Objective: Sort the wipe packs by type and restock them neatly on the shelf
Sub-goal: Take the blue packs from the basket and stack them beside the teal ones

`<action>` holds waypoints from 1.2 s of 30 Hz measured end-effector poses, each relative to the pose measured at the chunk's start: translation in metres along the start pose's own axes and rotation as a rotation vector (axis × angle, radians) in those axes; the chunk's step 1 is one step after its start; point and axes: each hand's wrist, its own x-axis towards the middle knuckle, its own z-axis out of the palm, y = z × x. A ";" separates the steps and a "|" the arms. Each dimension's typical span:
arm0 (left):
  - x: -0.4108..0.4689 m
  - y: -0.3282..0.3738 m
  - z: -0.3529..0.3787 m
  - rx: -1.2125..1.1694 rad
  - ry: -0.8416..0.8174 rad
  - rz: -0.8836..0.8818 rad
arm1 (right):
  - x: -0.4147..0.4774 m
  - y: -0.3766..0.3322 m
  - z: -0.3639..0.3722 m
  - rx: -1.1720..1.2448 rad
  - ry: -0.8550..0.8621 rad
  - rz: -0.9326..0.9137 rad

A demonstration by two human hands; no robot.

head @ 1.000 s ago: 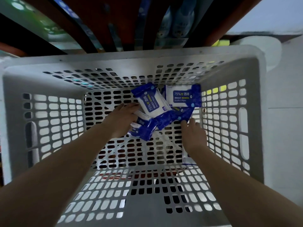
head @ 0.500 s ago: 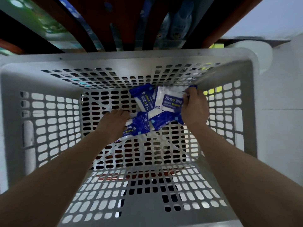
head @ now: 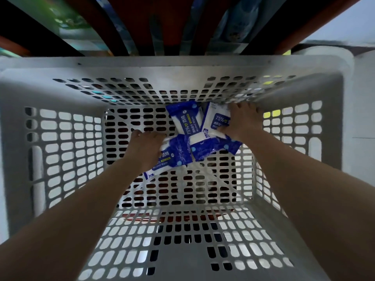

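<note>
**Desk:** Which step are you on?

**Me:** Pick-up, by my reading. Both my hands are down in the grey basket [head: 67, 142]. The wipe packs lie in a loose heap on its floor, toward the far wall.

**Desk:** Fingers?

**Me:** My left hand [head: 145, 148] has its fingers curled over the left edge of the near-left pack [head: 174, 157]. My right hand [head: 243, 122] covers the right part of the far-right pack [head: 216, 120], fingers spread along its far side and thumb at its near edge. I take that as a hold, though the palm hides much of it.

**Desk:** And the loose ones?

**Me:** The middle pack [head: 185, 120] lies tilted between the two held ones, touching the far-right one. A fourth pack [head: 215, 148] sits just near of my right hand. All four show the same blue-and-white alcohol-wipe print, so they look like one type.

**Desk:** Next move?

**Me:** I'd lift both held packs straight up past the rim without dragging the loose pair. Then they go to the shelf [head: 182, 27] beyond the far wall. It's dim and blurred there, so I can't tell which slot suits them.
</note>
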 end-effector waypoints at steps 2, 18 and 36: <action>0.001 0.001 0.000 -0.042 -0.011 -0.020 | -0.006 -0.002 -0.003 -0.029 -0.058 0.052; -0.111 0.028 -0.024 -1.196 -0.012 -0.423 | -0.145 -0.045 -0.015 1.078 0.009 -0.044; -0.386 -0.007 -0.092 -1.671 1.115 -0.867 | -0.351 -0.224 -0.155 1.034 -0.048 -0.797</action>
